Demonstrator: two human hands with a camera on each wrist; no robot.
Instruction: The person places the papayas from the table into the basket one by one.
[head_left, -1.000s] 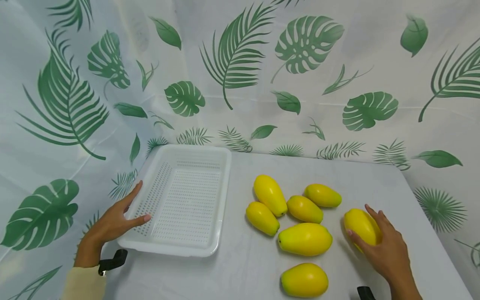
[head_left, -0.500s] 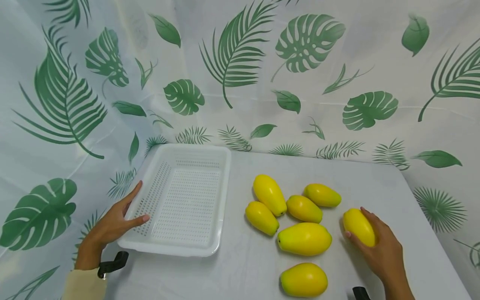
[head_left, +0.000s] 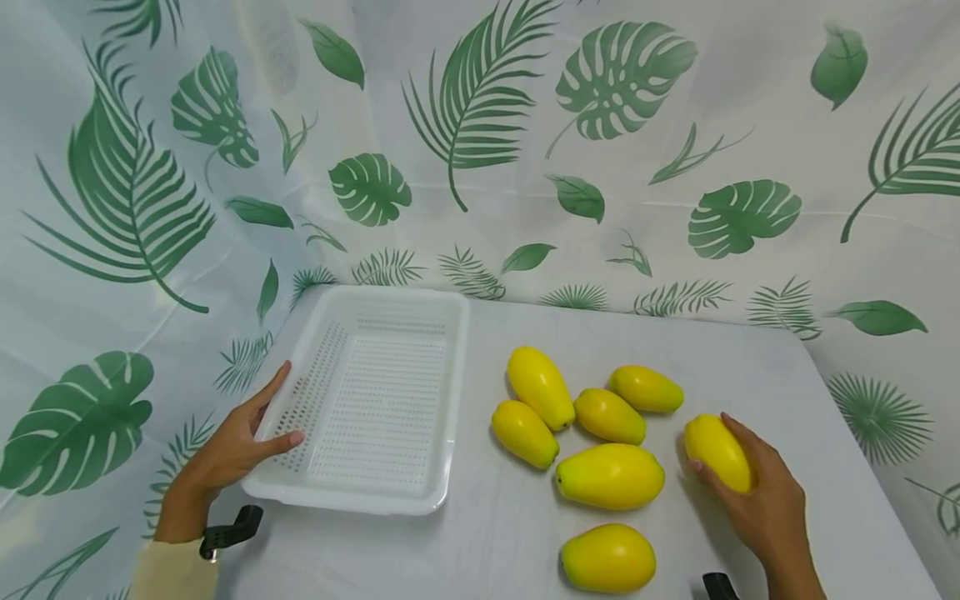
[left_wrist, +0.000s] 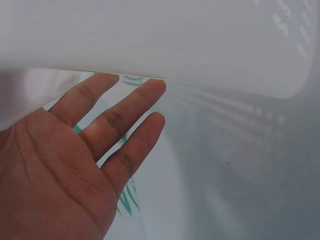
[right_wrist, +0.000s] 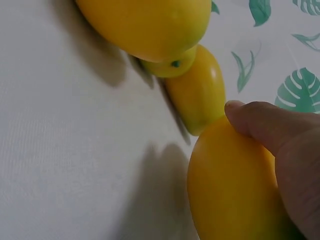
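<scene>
A white perforated plastic basket (head_left: pixel 390 408) lies at the left of the table. My left hand (head_left: pixel 236 446) holds its left side, thumb over the rim and fingers outside below it. From the left wrist, several fingers (left_wrist: pixel 115 120) show under the basket's edge (left_wrist: pixel 150 45). At the right, my right hand (head_left: pixel 761 492) grips a yellow papaya (head_left: pixel 716 450), thumb on the near left side and fingers over the far right side. The right wrist view shows the thumb (right_wrist: pixel 260 117) pressed along this papaya's skin (right_wrist: pixel 230 185); the other fingers are hidden there.
Several more yellow papayas lie between basket and right hand: a large one (head_left: pixel 611 477), one nearest the front (head_left: pixel 609 558), and a cluster behind with a long one (head_left: pixel 540 387). A white cloth (head_left: pixel 480 533) covers the table; leaf-print curtains (head_left: pixel 510 233) stand behind and beside it.
My right hand has shifted slightly left and closed in around the papaya, which has turned and moved a little left. My left hand and the basket have edged slightly right.
</scene>
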